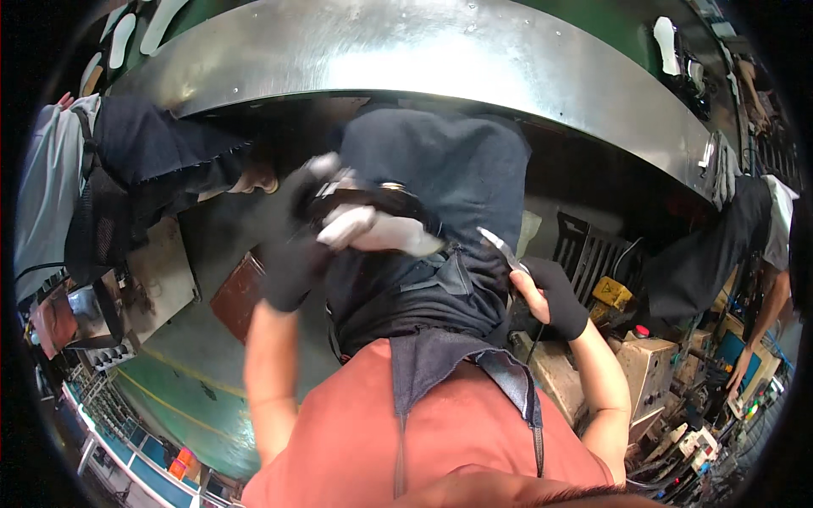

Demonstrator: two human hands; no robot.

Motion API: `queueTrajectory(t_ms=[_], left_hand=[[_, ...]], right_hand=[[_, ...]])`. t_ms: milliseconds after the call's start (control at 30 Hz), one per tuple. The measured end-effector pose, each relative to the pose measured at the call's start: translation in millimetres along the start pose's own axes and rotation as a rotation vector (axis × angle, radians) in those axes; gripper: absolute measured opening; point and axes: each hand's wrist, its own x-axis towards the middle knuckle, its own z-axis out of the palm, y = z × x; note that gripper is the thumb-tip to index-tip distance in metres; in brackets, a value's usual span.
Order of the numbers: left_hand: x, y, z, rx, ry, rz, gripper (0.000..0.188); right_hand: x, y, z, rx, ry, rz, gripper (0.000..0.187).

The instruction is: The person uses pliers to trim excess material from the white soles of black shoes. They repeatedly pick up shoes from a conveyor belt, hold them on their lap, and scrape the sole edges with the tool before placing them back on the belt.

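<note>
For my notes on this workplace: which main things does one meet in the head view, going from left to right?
Co-worker's pale top, reddish-brown board, left hand, blurred glossy black shoe-like item, slim silver-tipped tool, right hand, yellow box, red knob, another co-worker's hand.

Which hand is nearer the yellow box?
Right. The right hand is just left of the yellow box in the picture; the left hand is farther left, across the lap.
</note>
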Motion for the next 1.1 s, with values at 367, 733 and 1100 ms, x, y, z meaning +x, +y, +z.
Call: queueTrajectory(t_ms=[367,733,1100], left_hand=[[-37,-137,100,-0.095,-0.311,-0.096,0.055],[-43,-147,105,0.182,-0.242,0.188,0.082],[-28,-184,128,0.246,-0.075,0.297,0.066]], right_hand=[[12,18,2,0.051,-0.103,0.179,0.04],[90,14,6,-0.86,-0.104,-0.451,0.047],[92,-29,-26,-0.787,-0.525,-0.084,0.035]])
